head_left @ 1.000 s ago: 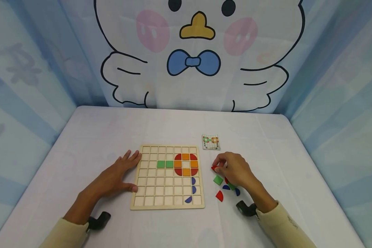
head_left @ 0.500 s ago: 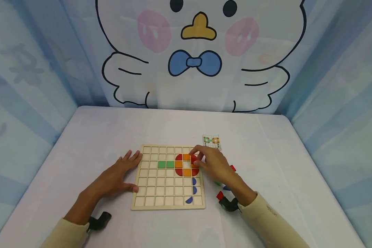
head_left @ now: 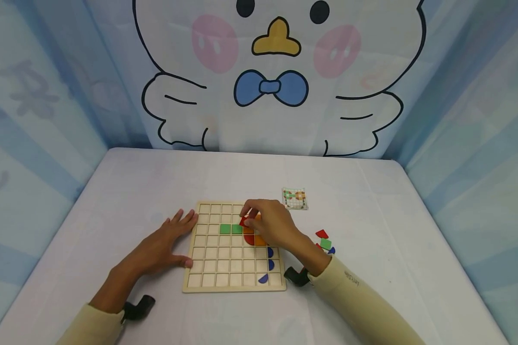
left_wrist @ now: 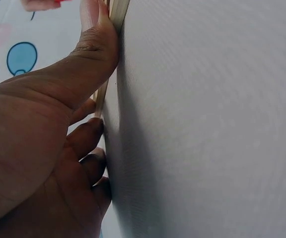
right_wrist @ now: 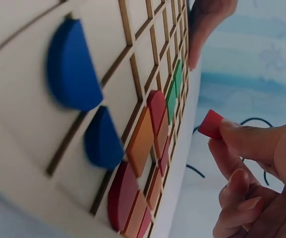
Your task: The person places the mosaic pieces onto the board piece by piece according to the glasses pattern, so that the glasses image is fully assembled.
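Red tile [right_wrist: 211, 124], pinched in my right hand [head_left: 272, 223], hangs over the wooden grid board [head_left: 233, 290] my spread left hand [head_left: 160, 247] presumably steadies.

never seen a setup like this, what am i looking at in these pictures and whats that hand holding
There is no machine here: a person's bare left hand and right hand do the work. The wide picture is taken from the person's head, looking forward and down. The other two are taken from the left and right wrists, so they look close up and tilted.

On the white table lies a wooden grid board. Set on it are green squares, blue half-round pieces, red pieces and orange pieces. Loose pieces lie to its right, and a small patterned card lies near its far right corner.

The left hand touches the board's left edge. The right hand pinches a small red piece, clear of the board.
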